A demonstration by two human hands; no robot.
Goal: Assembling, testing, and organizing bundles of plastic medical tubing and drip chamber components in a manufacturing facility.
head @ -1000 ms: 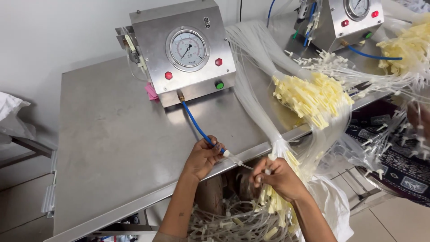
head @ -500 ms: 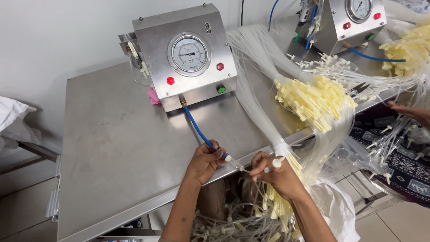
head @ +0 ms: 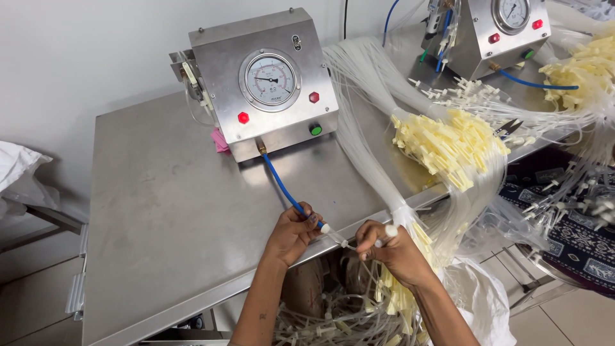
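Observation:
My left hand (head: pixel 291 234) grips the end of a blue hose (head: pixel 282 189) near the table's front edge; a white connector tip sticks out of it to the right. My right hand (head: pixel 391 250) pinches the end of a thin clear tube (head: pixel 349 243) that meets this tip. The hose runs back to a steel box with a round pressure gauge (head: pixel 269 80), a red button and a green button. A thick bundle of clear tubes with pale yellow ends (head: pixel 448 144) lies over the table edge to the right.
The steel table (head: pixel 166 211) carries a second gauge box (head: pixel 500 32) at the back right, with small snips (head: pixel 509 128) beside more tube bundles. Loose tubes fill a bin (head: pixel 333 320) under the table front. A white bag (head: pixel 19 173) hangs at the left.
Both hands stayed at the hose end, and the right hand drew a little closer to the connector. The view shifted slightly; another person's hand at the right edge is gone.

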